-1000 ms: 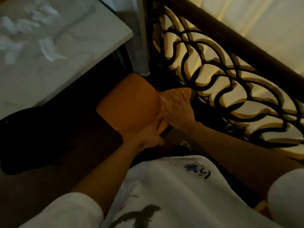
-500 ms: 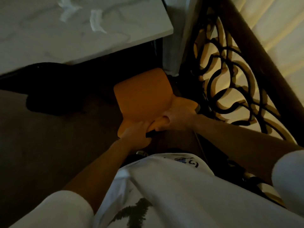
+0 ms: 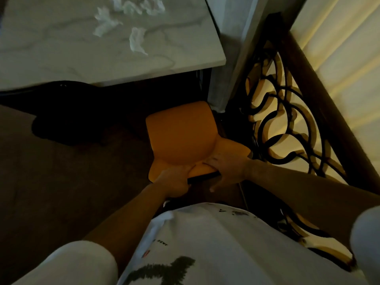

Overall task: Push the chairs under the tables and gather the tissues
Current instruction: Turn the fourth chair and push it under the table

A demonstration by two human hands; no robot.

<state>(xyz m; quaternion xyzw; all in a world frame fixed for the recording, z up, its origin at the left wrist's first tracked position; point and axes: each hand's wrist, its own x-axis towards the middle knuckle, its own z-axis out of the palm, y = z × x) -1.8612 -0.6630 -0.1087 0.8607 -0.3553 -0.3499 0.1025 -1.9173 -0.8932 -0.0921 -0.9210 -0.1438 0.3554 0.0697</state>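
Observation:
An orange chair (image 3: 183, 134) stands on the floor just in front of the marble table (image 3: 61, 64), its seat still outside the table's edge. My left hand (image 3: 174, 182) grips the top of the chair's backrest at its left end. My right hand (image 3: 228, 171) grips the same backrest at its right end, fingers over the orange shell. Several crumpled white tissues (image 3: 136, 41) lie scattered on the tabletop near its far right part.
A dark wrought-iron railing (image 3: 287, 128) with a wooden handrail runs close along the right of the chair. A pale column (image 3: 232, 58) stands at the table's corner. A dark shape (image 3: 61, 116), perhaps another chair, sits in shadow under the table's left side.
The chair has turned from a slant to face the table more squarely and sits closer to its edge. Both hands stay on the backrest. More of the tabletop shows.

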